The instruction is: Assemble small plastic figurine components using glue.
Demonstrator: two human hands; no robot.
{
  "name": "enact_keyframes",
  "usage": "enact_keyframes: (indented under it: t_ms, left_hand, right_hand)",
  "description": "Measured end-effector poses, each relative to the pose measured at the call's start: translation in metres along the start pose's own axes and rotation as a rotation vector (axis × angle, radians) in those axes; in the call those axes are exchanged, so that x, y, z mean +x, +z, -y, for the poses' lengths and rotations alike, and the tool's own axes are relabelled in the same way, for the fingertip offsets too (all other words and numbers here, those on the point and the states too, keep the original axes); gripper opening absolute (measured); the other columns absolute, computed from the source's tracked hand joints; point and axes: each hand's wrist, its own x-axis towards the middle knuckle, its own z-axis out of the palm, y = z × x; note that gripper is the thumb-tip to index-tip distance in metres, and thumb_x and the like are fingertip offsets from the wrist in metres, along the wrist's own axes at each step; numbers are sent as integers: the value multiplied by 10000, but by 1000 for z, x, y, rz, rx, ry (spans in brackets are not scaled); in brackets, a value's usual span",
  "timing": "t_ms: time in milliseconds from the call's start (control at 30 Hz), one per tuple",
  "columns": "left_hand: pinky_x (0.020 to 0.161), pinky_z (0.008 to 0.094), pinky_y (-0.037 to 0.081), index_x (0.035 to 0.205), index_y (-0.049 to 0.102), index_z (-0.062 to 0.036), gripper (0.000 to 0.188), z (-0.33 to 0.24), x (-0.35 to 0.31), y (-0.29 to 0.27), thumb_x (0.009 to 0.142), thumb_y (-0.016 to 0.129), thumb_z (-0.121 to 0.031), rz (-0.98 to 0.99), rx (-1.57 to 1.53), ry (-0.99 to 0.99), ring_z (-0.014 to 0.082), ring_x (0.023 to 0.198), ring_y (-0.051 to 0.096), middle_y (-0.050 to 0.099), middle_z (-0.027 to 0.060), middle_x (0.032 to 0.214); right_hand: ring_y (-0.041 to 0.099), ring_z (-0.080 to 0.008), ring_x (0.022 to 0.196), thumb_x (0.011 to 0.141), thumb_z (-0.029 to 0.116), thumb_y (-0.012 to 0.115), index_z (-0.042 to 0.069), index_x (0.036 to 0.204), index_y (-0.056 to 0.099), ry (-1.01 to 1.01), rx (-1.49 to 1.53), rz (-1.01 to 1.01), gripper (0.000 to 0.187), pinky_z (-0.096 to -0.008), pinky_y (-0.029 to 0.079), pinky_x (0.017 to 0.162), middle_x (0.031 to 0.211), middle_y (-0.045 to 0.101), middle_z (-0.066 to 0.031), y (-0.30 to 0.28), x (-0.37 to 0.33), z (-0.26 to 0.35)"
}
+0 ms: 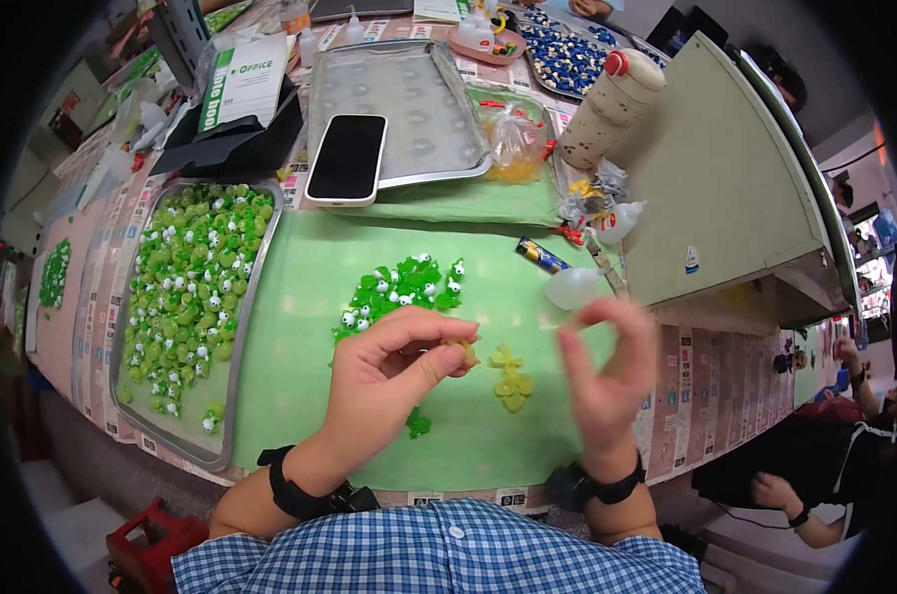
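Between the thumb and fingers of my left hand is a small yellow plastic piece, partly covered by the fingertips. My right hand is raised to the right, apart from the left; its thumb and index finger curve toward each other, but motion smears them. Flat on the green mat, between the hands, lie several yellow pieces. Beyond my left hand sits a loose heap of small green figures with white eye-like balls. A separate green piece rests near my left wrist.
At left, a metal tray holds many green figures. Farther back are a phone on another metal tray, a notepad and a speckled bottle. A white squeeze bottle lies beside a pale green box.
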Motion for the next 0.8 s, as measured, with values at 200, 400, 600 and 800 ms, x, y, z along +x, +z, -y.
enact_keyframes:
  t_ms: [200,400,600,800]
  left_hand:
    - [751,269,518,1030,615,21,186,8,3,-7,852,570,-15,-26,-124,-84,196,894,626,601,108,1031]
    - [755,285,527,1046,565,0,198,7,0,-14,848,576,-7,41,-336,-171,194,878,632,614,153,1029]
    - [783,280,522,1065,579,3,245,9,3,-11,822,605,8,100,-298,-304,170,890,627,608,137,1077]
    - [873,301,499,1119,563,18,355,15,2,-4,774,613,84,21,-204,-199,176,1015,575,581,113,1116]
  right_hand:
    - [460,-165,1009,684,88,745,61,1244,405,514,2,76,656,-294,431,783,1129,473,-71,0,4,-55]
    - [548,-173,917,808,56,616,42,1151,390,541,249,96,412,-259,466,712,1117,539,-116,9,2,-44]
    - [561,-153,952,840,58,598,51,1111,401,529,583,-5,335,-243,463,754,1076,591,-171,-6,5,-7]
    - [571,-122,827,757,91,683,46,1088,441,588,839,63,412,-239,459,760,1026,544,-94,-6,-12,12]
